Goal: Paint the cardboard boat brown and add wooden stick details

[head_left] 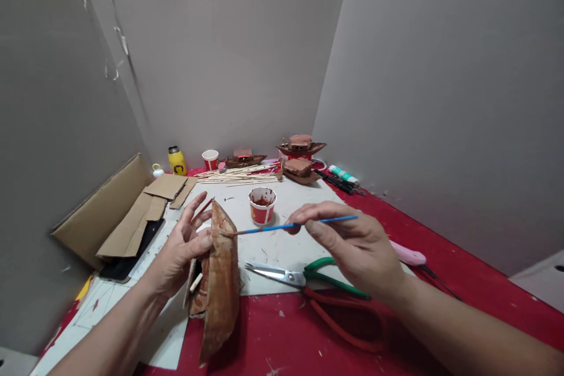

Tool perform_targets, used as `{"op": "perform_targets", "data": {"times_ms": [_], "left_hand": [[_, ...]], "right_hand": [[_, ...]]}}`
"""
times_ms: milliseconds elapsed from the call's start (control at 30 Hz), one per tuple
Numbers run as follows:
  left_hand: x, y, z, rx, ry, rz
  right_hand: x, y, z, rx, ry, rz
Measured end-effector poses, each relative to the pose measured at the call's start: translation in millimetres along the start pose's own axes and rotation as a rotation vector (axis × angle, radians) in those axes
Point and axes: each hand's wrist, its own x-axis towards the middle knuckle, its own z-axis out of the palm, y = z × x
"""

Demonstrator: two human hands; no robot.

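Observation:
My left hand (187,244) grips a model boat (222,282), brown and streaky with paint, tipped on its side near the table's front edge. Thumb and fingers pinch it near its upper end; part of the grip is hidden behind the hull. A thin blue paintbrush (268,227) is pinched between the thumb and fingers of my right hand (352,241). Its tip touches the hull close to my left thumb. Just beyond the brush stands a paper cup (262,207) with reddish-brown paint inside. Scissors (291,277) with green and red handles lie below my right hand.
Finished-looking boats (301,144) sit at the back, beside thin wooden sticks (242,177). Cardboard pieces (132,217) lie on the left over a dark phone-like slab. A yellow bottle (177,161) and another cup (210,159) stand behind. A pink tool (408,254) lies right.

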Motion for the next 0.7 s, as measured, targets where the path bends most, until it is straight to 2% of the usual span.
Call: {"op": "perform_targets", "data": {"times_ms": [67,200,333,433,567,700], "left_hand": [[-1,0,0.9,-0.013,-0.007,-0.012],[0,-1,-0.5,-0.017,-0.01,-0.024],[1,-1,-2.2,-0.027,-0.026,-0.014],[-2,0,1.6,-0.045,-0.008,-0.014],[-6,4,8.4,-0.046,0.019,-0.017],[-6,5,10.1,-0.011,0.033,0.005]], "right_hand": [[0,-2,0,-0.036,-0.055,-0.029],[-1,-4,-2,-0.095,-0.017,-0.057],[-1,-3,-2,-0.068,-0.063,-0.1],[-1,-2,-1,-0.075,-0.012,-0.092],[0,-2,-5,-0.069,-0.035,-0.088],[19,5,-21,-0.215,0.179,0.014]]}}
